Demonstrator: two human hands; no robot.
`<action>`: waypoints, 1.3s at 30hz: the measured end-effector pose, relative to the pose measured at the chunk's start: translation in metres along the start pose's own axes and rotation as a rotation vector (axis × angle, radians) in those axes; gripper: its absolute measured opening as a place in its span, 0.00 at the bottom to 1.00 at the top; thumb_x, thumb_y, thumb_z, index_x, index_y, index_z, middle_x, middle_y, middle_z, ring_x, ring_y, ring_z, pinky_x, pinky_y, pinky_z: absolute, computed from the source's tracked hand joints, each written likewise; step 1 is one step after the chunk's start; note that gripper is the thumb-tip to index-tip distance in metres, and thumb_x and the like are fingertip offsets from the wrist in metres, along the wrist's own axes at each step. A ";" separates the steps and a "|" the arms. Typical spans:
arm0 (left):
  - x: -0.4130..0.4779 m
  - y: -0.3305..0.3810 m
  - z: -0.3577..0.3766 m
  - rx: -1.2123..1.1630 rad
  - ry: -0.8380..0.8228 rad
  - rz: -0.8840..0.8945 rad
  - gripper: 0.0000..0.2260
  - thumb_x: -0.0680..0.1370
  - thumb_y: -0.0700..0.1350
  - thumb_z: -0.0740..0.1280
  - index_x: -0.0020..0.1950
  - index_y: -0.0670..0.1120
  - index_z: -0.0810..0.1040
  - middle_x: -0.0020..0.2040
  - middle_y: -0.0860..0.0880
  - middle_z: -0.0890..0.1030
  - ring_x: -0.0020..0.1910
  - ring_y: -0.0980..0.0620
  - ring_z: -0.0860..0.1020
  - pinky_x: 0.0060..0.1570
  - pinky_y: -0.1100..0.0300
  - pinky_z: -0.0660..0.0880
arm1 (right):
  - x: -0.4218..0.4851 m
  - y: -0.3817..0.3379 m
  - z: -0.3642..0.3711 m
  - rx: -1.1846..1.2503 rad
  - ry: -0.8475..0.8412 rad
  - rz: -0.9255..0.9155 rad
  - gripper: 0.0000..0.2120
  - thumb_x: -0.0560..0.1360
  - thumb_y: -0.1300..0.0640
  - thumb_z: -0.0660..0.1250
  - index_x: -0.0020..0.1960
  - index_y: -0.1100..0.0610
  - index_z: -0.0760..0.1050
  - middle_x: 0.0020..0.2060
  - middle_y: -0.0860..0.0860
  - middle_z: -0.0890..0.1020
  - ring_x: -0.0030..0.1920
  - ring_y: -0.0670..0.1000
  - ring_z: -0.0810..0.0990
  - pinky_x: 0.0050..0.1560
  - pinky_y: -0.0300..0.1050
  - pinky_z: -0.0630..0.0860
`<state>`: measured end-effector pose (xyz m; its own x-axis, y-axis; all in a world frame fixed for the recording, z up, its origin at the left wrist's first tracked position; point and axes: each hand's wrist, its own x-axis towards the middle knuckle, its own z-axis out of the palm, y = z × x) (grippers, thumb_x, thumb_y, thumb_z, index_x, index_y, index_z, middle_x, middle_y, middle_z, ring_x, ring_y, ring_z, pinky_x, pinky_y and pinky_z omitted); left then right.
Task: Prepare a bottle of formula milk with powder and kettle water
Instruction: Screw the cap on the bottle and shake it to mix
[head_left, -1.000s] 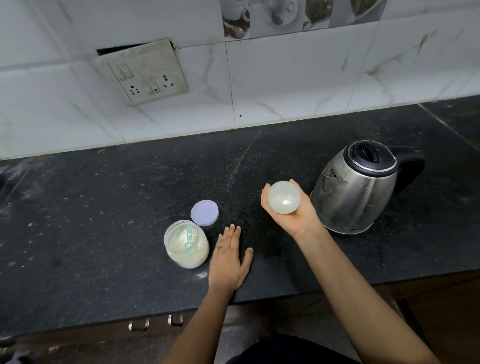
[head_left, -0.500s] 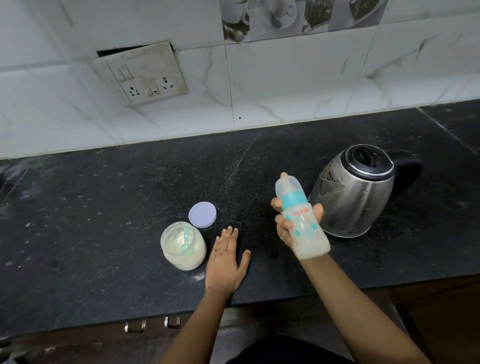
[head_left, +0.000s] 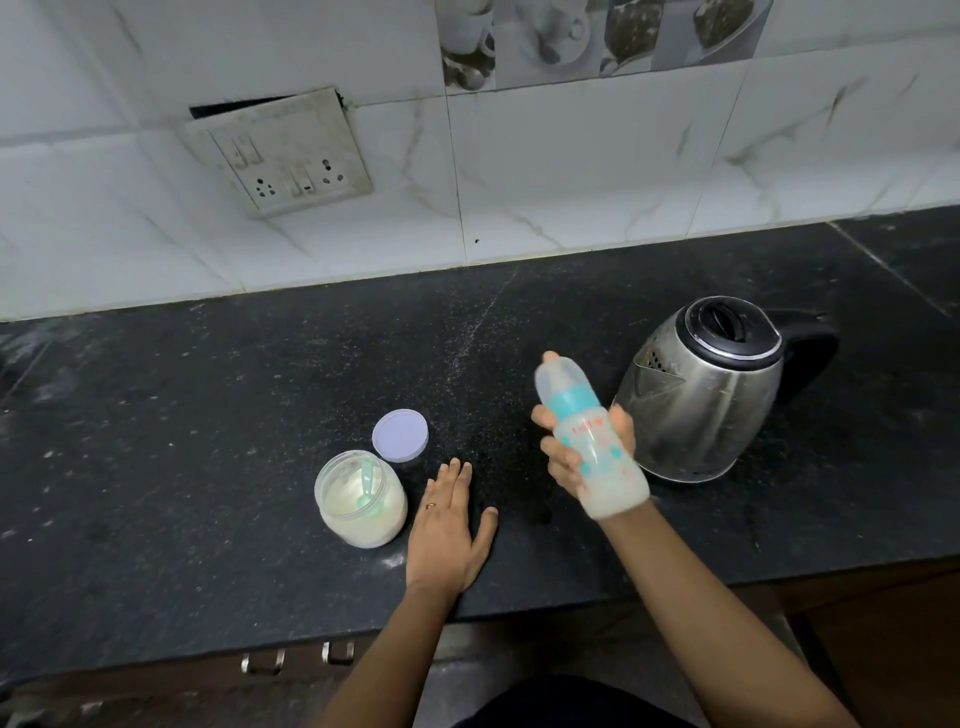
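A: Now, R hand (head_left: 563, 462) is clamped round bottle (head_left: 597, 447), fingers and thumb wrapped mid-body. It's held above table (head_left: 208, 415), just left of kettle (head_left: 701, 395), teat end up and tilted away.
B: Change vs 1 s back?
A: Then the base faced the cam, bottle end-on in the palm. Half a sec back it swings teat-up; now approx same pose. Reads as a shake stroke, prob mixing.
B: Contents?
A: Cloudy white in lower part; teal collar and cap on. Powder + water look already in, so late stage, my call.
B: L hand?
A: L hand (head_left: 449, 530) flat on table, fingers straight, holding nothing, unmoved. It's beside powder jar (head_left: 361, 512), which is open w/ scoop (head_left: 370, 480) inside; lid (head_left: 400, 435) lies just behind.
B: Left to do?
A: Finish mixing, prob re-lid jar. Can't tell if lumps remain.
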<state>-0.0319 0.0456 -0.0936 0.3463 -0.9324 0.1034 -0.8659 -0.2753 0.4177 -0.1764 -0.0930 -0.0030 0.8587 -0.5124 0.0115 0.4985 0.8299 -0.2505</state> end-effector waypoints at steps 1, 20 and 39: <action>0.000 0.000 0.000 -0.001 0.001 0.000 0.32 0.77 0.61 0.49 0.77 0.46 0.59 0.77 0.47 0.59 0.77 0.53 0.53 0.75 0.61 0.43 | -0.001 0.000 0.008 -0.061 0.027 -0.020 0.28 0.72 0.53 0.72 0.62 0.64 0.61 0.52 0.61 0.76 0.42 0.56 0.81 0.40 0.49 0.81; 0.000 -0.001 -0.001 -0.024 0.000 0.004 0.31 0.77 0.61 0.50 0.77 0.46 0.59 0.78 0.48 0.59 0.77 0.54 0.53 0.75 0.62 0.42 | 0.006 0.002 0.029 -0.008 0.029 -0.049 0.33 0.69 0.53 0.75 0.66 0.62 0.64 0.51 0.60 0.74 0.48 0.54 0.75 0.48 0.51 0.79; 0.000 -0.003 0.000 -0.035 -0.008 0.003 0.32 0.76 0.61 0.48 0.77 0.46 0.59 0.78 0.48 0.59 0.77 0.54 0.53 0.74 0.63 0.41 | -0.002 0.015 0.006 0.099 0.058 0.037 0.35 0.69 0.59 0.75 0.69 0.64 0.61 0.54 0.64 0.76 0.45 0.57 0.81 0.46 0.53 0.81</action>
<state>-0.0293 0.0465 -0.0947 0.3410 -0.9350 0.0973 -0.8534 -0.2645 0.4492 -0.1697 -0.0784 -0.0009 0.8698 -0.4906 -0.0524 0.4785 0.8647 -0.1527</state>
